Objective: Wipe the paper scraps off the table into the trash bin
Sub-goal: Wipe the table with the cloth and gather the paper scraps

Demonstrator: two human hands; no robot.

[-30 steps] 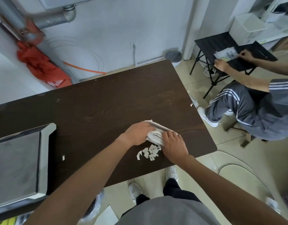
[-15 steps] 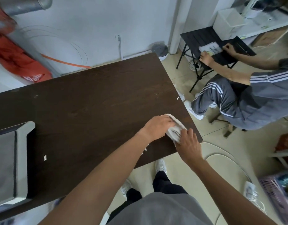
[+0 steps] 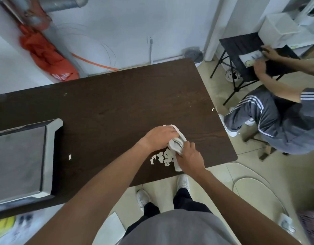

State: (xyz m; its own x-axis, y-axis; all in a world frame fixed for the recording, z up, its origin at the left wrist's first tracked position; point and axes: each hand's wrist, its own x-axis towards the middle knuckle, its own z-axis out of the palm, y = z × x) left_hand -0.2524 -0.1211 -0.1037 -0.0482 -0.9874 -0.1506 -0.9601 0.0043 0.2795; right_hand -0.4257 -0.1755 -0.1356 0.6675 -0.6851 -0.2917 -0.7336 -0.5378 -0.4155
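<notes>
Leftward, one stray scrap (image 3: 69,156) lay apart on the table (image 3: 99,103). The left hand (image 3: 159,137) gripped the cloth (image 3: 176,144) beside the scrap pile (image 3: 162,158), and the right hand (image 3: 189,159) gripped it too. Pressing it flat and sweeping slowly would have kept the pile together.

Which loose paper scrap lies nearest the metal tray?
The lone scrap just right of the tray, well left of the pile; the other stray scrap sits at the table's far right edge.

A white wall (image 3: 117,23) is running along the far side. An orange cloth (image 3: 45,55) is hanging far left. A person (image 3: 285,124) is sitting right, at a black folding table (image 3: 241,45).
</notes>
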